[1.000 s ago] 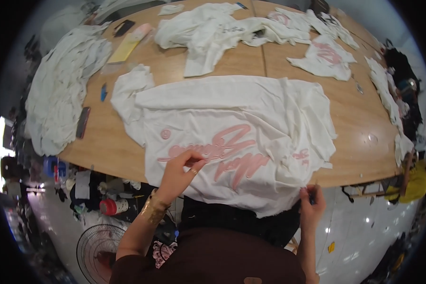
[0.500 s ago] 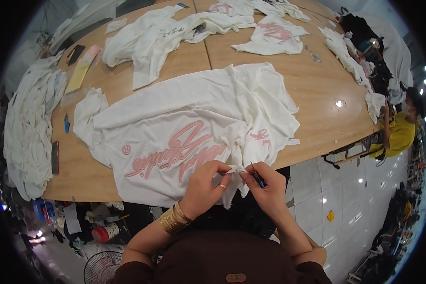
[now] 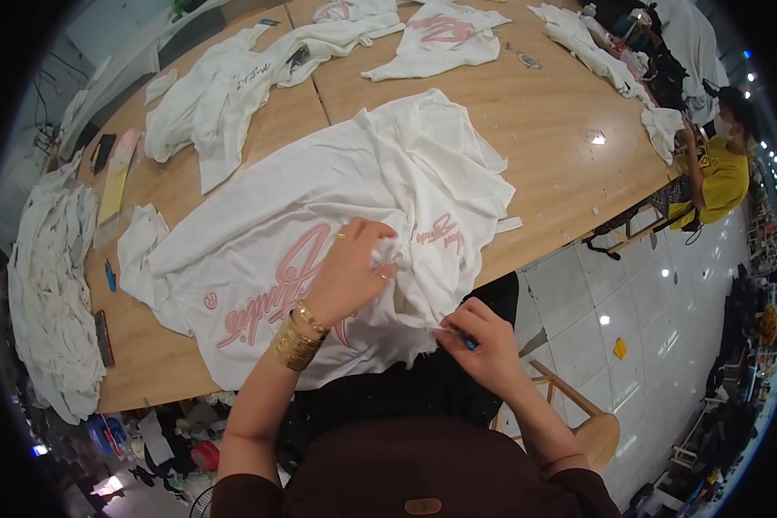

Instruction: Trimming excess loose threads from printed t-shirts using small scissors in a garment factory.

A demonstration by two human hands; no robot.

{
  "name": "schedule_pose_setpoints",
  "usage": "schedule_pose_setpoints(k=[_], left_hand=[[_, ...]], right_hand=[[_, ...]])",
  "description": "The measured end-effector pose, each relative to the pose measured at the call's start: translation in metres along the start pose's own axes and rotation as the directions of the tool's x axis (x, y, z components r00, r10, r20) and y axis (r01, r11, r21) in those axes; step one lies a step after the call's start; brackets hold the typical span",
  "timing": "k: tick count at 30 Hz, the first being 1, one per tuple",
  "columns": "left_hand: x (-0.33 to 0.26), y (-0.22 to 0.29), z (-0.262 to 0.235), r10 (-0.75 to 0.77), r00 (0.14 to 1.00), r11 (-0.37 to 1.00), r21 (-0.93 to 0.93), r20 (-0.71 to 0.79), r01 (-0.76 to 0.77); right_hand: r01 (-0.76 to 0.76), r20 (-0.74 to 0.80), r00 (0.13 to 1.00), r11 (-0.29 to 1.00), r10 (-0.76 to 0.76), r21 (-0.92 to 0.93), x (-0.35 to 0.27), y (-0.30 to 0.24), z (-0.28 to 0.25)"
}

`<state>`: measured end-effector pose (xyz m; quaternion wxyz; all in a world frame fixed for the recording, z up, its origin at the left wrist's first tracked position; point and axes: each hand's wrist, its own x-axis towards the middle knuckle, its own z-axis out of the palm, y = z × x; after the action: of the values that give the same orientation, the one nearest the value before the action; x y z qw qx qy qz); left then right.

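Garment wkshop, prob.: lg wood table (image 3: 570, 164), white garment pile (image 3: 53, 302), co-worker (image 3: 722, 180).

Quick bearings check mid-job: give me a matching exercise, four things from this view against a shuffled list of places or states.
Things
1. Left hand
2. Right hand
3. Heap of white cloth
4. Wooden stool

Places or states
A. At the left end of the table
B. Gold bracelets at its wrist
C. On the tiled floor, to the person's right
D. Pinching the edge of the white garment, with a blue object in its grip

Pairs: 1-B, 2-D, 3-A, 4-C
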<state>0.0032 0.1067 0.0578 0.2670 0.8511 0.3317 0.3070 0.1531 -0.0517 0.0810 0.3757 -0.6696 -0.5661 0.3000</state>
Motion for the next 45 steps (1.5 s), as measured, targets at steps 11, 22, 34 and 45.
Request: schedule_pose_setpoints(k=[11, 22, 34, 45], left_hand=[[-0.010, -0.015, 0.049, 0.081, 0.902, 0.975, 0.152, 0.424, -0.159], [0.068, -0.114, 0.136, 0.017, 1.000, 0.999, 0.040, -0.007, -0.017], [0.063, -0.068, 0.010, -0.204, 0.859, 0.016, -0.876, 0.469, 0.482], [0.032, -0.093, 0.071, -0.370, 0.750, 0.920, 0.105, 0.548, 0.377]], right_hand=[[0.207, 0.048, 0.977, 0.978, -0.209, 0.037, 0.009, 0.006, 0.011], [0.432, 0.028, 0.899, 0.895, -0.438, 0.112, 0.032, -0.005, 0.028], [0.404, 0.048, 0.909, 0.902, -0.415, 0.154, 0.054, -0.056, 0.014], [0.383, 0.335, 0.841, 0.904, -0.426, 0.188, 0.035, -0.049, 0.025]])
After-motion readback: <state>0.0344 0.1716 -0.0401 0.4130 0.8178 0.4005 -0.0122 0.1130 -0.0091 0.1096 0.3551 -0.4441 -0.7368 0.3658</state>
